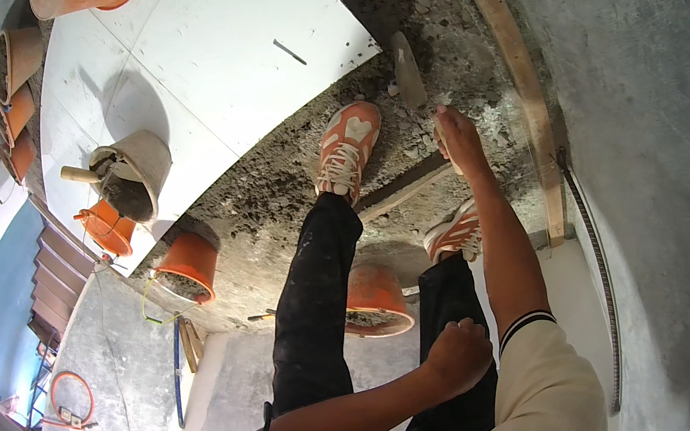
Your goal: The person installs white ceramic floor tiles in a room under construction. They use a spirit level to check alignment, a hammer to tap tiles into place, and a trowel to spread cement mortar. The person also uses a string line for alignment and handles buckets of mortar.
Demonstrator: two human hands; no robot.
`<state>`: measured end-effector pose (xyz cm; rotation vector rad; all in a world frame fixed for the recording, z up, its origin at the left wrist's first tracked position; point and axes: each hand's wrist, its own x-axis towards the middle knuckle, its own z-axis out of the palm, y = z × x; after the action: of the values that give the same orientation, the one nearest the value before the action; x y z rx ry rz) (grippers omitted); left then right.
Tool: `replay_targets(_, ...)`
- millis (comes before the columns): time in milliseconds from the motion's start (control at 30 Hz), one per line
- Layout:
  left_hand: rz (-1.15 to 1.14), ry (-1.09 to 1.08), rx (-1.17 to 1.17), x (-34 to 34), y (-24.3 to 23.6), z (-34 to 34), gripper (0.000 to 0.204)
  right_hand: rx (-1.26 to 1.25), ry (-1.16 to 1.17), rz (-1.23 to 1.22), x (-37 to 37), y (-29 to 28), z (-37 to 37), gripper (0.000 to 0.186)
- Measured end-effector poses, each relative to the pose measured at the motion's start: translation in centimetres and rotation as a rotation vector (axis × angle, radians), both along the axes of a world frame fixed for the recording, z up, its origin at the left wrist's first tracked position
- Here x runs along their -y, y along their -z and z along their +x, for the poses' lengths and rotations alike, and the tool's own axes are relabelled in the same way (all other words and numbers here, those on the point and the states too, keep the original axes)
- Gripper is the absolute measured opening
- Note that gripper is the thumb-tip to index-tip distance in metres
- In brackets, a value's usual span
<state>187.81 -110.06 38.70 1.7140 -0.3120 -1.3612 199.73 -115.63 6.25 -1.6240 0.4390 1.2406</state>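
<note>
Head view, looking down our own legs at a mortar bed [269, 191] of grey, lumpy screed. We take the bed as the landmark.

Right hand [459, 139]: arm stretched out over the bed, fingers wrapped tight around a pale wooden handle [445, 145]. The trowel [407, 70] lies on the bed just beyond the hand, blade flat on the mortar. We cannot tell whether the handle we hold joins that blade.

Left hand [457, 356]: curled into a loose fist, resting on our right thigh, well back from the bed. Nothing visible in it.

Feet: left shoe [348, 147], orange and white, planted on the bed. Right shoe [456, 234] at the bed's near edge, partly hidden by the forearm. Black trousers, speckled with mortar.

Around the bed:
- White floor tiles [228, 44] laid on the far-left side, edge touching the bed. Dark small mark on one tile.
- Wooden batten [515, 62] running along the bed's right side, with grey bare concrete beyond it.
- A ribbed steel bar [597, 266] lies just right of the batten's near end.
- Orange bucket [374, 301] between our legs, at the bed's near side, with mortar inside.
- Second orange bucket [189, 267] at the bed's left edge, yellow wire handle.
- Grey pan of mortar [135, 172] sits on the tiles, a wooden-handled tool stuck in it.
- More orange and tan buckets [16, 105] stacked left of the tiles.
- Stairs [57, 279] descend far left.
</note>
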Motion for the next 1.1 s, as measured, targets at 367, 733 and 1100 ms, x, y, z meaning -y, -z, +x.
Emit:
replay_targets(367,-0.028,-0.028,0.006,-0.7,-0.4,0.3,0.017,0.052,-0.073,-0.104,0.3,1.1,1.0,0.047)
replay_targets(733,-0.013,-0.031,0.059,-1.7,-0.7,1.9,0.017,0.494,-0.681,-0.198,-2.0,-1.2,8.4,0.051)
replay_targets(1100,-0.031,-0.038,0.070,-2.7,-0.9,2.9,0.018,0.492,-0.783,-0.241,-9.1,-2.8,13.4,0.055)
